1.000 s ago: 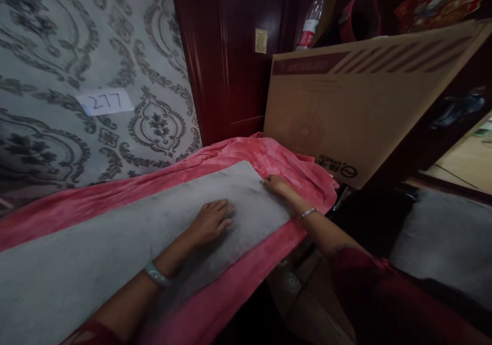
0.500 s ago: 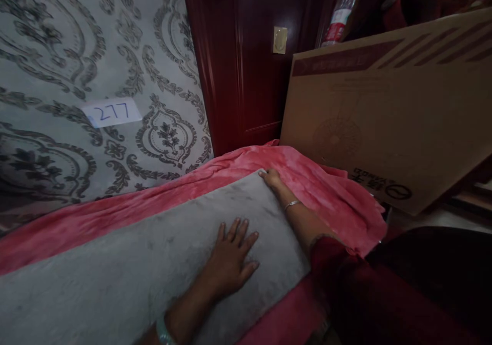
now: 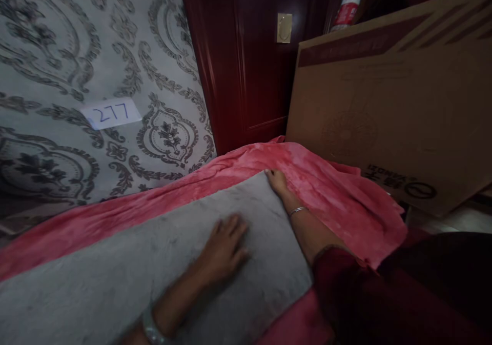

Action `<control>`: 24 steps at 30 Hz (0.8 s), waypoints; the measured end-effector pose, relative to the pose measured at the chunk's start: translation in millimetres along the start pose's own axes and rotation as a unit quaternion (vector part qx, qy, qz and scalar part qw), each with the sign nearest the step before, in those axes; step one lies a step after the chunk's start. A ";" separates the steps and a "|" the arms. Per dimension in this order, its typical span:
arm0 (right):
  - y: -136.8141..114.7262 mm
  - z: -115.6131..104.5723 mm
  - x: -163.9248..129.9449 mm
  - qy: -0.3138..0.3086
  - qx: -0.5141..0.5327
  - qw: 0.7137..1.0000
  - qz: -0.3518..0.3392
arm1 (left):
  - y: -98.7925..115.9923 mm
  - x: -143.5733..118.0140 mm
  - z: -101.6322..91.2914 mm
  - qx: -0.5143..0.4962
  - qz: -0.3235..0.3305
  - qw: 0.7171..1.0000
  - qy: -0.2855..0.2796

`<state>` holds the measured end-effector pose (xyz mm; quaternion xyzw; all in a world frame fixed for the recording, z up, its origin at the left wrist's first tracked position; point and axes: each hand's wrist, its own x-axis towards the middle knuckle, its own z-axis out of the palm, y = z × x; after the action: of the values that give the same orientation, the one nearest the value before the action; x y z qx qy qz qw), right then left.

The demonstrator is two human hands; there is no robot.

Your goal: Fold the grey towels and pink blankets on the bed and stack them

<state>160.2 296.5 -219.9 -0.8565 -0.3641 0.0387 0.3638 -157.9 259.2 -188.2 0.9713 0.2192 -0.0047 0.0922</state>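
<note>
A: Head view: pink blanket (image 3: 326, 191) spread over a soft surface, grey mat (image 3: 126, 268) laid lengthwise on top. Behind the mat, patterned grey wallpaper (image 3: 57, 53) bearing a white label (image 3: 111, 113) marked 277. Right of the label, dark red wooden door (image 3: 238, 63) with a brass plate (image 3: 284, 27).

B: And the hands?

A: Left hand (image 3: 225, 247) pressed flat on the mat near its right end, fingers slightly spread, clasping nothing. Right hand (image 3: 275, 180) at the mat's far right corner, fingertips at the edge where grey meets pink; whether pinching the corner or just touching, cannot tell. Thin bracelet (image 3: 299, 210) on that wrist, pale bangle (image 3: 150, 329) on the left wrist.

B: Containers?

A: Large cardboard box (image 3: 388, 104) right of the mat, leaning tilted against the blanket's far edge, closed, contents hidden. Above the box, a plastic bottle (image 3: 348, 6) with a red label, only partly in frame.
</note>
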 end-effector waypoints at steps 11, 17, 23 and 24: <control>0.3 -3.5 2.2 0.001 -0.042 0.999 0.026 | -71.2 14.6 6.6 0.123 -0.250 0.959 0.041; -3.8 -6.0 -6.7 -0.017 -0.080 0.996 0.038 | -67.1 12.0 5.0 0.093 -0.243 0.964 0.055; -11.3 -15.5 -13.5 -0.056 -0.102 0.993 0.026 | -66.3 9.9 6.1 0.059 -0.238 0.967 0.067; -11.8 -17.0 -15.6 -0.068 -0.106 0.992 0.019 | -64.7 8.8 5.7 0.049 -0.241 0.967 0.064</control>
<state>147.3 281.7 -202.9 -0.8924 -0.3739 0.0645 0.2443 -177.4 319.3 -205.7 0.8915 0.4515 0.0244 0.0267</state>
